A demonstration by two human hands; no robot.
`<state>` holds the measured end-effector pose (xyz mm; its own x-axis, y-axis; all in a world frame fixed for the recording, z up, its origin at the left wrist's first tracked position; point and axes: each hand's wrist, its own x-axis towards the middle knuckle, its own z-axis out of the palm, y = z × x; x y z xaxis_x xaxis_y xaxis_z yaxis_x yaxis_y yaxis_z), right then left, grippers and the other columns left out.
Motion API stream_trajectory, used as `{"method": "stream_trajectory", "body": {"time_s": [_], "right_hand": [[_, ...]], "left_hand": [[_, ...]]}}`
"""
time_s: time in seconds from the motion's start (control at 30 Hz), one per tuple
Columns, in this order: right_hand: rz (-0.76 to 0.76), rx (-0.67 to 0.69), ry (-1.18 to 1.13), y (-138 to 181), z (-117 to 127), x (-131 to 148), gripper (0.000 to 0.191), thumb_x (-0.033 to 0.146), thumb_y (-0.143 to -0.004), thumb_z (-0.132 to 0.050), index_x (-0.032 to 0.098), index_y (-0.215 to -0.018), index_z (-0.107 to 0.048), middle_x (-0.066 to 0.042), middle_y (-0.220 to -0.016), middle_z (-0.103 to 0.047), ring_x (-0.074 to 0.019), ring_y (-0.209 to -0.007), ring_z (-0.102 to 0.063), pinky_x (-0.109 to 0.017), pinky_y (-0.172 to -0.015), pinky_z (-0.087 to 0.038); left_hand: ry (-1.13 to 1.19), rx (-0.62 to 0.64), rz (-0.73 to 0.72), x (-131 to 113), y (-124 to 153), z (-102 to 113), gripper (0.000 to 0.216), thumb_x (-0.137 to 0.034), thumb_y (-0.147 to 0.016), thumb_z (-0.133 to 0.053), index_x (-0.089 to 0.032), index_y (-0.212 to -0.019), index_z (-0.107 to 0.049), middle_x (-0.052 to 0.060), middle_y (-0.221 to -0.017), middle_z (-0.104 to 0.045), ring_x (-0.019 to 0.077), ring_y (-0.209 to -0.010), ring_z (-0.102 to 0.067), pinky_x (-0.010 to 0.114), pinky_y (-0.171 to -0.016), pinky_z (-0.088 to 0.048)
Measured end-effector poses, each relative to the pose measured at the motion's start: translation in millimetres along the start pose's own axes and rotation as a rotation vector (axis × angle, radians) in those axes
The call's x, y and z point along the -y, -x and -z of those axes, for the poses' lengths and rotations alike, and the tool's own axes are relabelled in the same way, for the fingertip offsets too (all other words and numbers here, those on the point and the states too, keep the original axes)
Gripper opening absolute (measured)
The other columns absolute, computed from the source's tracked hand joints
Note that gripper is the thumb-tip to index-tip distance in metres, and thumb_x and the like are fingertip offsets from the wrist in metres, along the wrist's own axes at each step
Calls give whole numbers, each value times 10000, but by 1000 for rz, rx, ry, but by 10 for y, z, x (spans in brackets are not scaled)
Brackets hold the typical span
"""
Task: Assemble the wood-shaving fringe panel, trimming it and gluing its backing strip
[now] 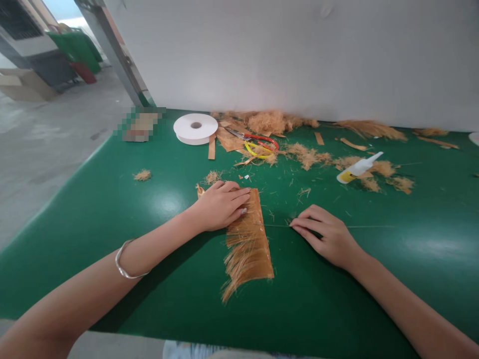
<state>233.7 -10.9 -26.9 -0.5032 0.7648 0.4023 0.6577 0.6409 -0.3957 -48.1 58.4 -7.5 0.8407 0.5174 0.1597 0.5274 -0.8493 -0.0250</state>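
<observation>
A tan sheet with a shredded, fringed left edge (254, 254) lies on the green table (164, 289). My left hand (220, 207) rests flat on its upper part, fingers stretched out. Along the sheet's right edge runs a shiny line that looks like glue. To the right, my right hand (327, 234) is closed, its fingertips pinching a thin pale strand (275, 226). The strand stretches from the sheet to those fingertips and shows again beyond the hand. A twisted tan end (200, 191) pokes out behind my left hand.
Behind my hands are a white tape roll (187, 129), red-and-yellow-handled scissors (262, 144), a glue bottle (354, 171) and heaps of tan fibre (267, 122). A small fibre clump (142, 175) lies at left. A white wall (299, 60) borders the table's back.
</observation>
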Motion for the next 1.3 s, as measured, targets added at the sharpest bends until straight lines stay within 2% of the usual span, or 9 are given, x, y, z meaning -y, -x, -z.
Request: {"method": "stream_trajectory", "body": {"time_s": [0.77, 0.97, 1.3], "right_hand": [[22, -29, -103, 30, 61, 111, 130, 113, -846, -514, 201, -857, -609, -58, -775, -604, -160, -723, -547, -301, -633, -464], [57, -16, -67, 19, 50, 102, 135, 74, -820, -531, 186, -867, -589, -54, -776, -588, -155, -727, -526, -298, -638, -453], [81, -29, -26, -16, 46, 116, 131, 75, -810, -535, 180, -862, -593, -57, -775, -591, -157, -723, -519, -301, -639, -447]], "left_hand": [[-16, 29, 8, 1, 1, 11, 446, -370, -960, -267, -156, -1275, -500, 42, -1364, -495, 233, -1153, -441, 359, -913, -325], [-5, 33, 34, -32, -33, 45, 441, -390, -950, -290, -159, -1234, -535, 48, -1318, -541, 237, -1140, -449, 373, -885, -332], [-72, 75, 113, -173, -167, 153, 607, -633, -855, -337, -139, -1033, -642, 78, -1166, -639, 281, -1078, -473, 386, -803, -316]]}}
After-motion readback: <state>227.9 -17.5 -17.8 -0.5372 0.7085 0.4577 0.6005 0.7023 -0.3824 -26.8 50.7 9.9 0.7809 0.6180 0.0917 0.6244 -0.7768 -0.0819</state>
